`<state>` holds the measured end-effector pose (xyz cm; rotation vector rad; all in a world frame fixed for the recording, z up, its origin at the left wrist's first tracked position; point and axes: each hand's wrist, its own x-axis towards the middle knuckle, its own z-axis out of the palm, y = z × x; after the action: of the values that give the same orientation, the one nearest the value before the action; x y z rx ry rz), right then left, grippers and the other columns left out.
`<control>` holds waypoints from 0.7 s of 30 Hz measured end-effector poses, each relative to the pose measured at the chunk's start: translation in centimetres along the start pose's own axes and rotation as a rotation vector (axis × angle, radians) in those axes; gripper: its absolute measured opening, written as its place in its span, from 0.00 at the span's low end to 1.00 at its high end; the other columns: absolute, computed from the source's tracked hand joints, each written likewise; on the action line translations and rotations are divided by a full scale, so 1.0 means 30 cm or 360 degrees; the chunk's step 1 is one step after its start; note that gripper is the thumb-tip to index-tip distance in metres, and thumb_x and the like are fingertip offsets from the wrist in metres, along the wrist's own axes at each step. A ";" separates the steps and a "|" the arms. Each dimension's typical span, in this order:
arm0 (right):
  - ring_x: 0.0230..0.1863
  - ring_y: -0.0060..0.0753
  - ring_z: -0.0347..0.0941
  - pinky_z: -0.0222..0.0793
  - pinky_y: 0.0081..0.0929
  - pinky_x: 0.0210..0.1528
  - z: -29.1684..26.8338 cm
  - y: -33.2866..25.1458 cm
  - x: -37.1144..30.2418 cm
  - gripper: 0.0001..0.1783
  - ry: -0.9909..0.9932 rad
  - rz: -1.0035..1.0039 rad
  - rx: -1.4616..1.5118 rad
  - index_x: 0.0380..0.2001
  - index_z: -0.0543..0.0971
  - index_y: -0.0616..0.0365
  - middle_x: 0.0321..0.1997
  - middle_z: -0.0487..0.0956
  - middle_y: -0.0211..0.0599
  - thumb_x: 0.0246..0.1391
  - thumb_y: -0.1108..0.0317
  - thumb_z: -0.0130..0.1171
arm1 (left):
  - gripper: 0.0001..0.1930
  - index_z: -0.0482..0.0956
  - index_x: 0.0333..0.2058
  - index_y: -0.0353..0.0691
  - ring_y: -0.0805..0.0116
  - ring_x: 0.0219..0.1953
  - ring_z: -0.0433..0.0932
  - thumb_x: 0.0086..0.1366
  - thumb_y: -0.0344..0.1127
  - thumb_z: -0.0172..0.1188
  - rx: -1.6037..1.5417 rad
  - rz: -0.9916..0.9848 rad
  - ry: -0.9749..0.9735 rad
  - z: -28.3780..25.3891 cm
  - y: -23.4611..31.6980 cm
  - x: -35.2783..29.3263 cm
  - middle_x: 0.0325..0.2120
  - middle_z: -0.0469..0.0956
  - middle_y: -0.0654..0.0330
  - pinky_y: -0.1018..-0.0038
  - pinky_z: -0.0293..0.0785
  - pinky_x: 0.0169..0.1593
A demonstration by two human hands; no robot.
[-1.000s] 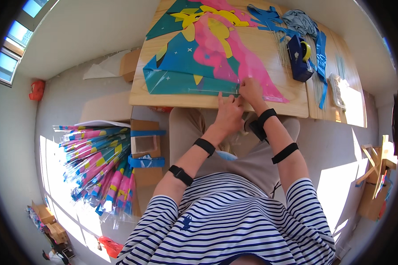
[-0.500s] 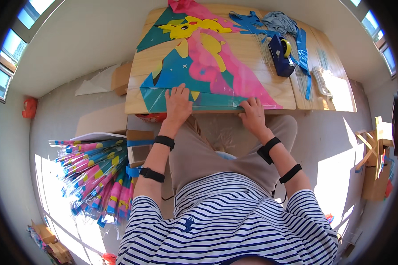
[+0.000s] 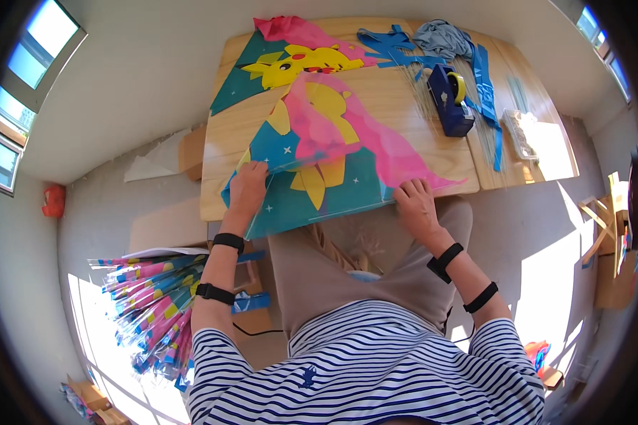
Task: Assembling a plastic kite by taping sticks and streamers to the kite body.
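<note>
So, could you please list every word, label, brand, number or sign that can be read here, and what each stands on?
There is no readable text in this view.
Blue strip beside the tape dispenser: pale marks, too blurred to read.
Striped shirt: a dark motif, no letters I can make out.
Colourful sheet at the hands: yellow figures and white stars, no lettering I can make out.

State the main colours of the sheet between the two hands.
The sheet is teal, blue, pink and yellow; the head view shows it best.
</note>
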<state>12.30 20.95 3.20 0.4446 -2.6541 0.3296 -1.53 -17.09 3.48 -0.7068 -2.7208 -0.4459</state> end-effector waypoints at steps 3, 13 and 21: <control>0.43 0.45 0.69 0.63 0.44 0.51 -0.105 0.028 0.035 0.10 0.0121 0.0037 0.0022 0.32 0.74 0.55 0.37 0.74 0.38 0.44 0.79 0.55 | 0.03 0.75 0.30 0.38 0.57 0.31 0.77 0.62 0.30 0.60 -0.0345 -0.0225 0.0104 -0.160 -0.069 0.019 0.26 0.77 0.55 0.67 0.74 0.35; 0.38 0.43 0.73 0.67 0.32 0.42 -0.396 0.098 0.112 0.07 0.0430 0.0302 0.0560 0.33 0.74 0.63 0.33 0.77 0.40 0.49 0.83 0.56 | 0.07 0.76 0.30 0.43 0.78 0.25 0.77 0.67 0.37 0.59 -0.1861 -0.1112 0.0396 -0.611 -0.244 -0.129 0.24 0.78 0.67 0.79 0.74 0.33; 0.35 0.32 0.72 0.68 0.25 0.40 -0.461 0.045 0.130 0.07 0.0517 0.0386 0.0708 0.35 0.75 0.64 0.31 0.75 0.36 0.53 0.82 0.58 | 0.06 0.78 0.38 0.39 0.73 0.31 0.80 0.67 0.34 0.60 -0.2208 -0.1104 0.0690 -0.677 -0.287 -0.240 0.30 0.81 0.62 0.75 0.78 0.37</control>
<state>13.59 25.29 16.91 0.1760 -2.3069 0.9889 4.22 -34.68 17.50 0.1855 -1.8093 -2.3501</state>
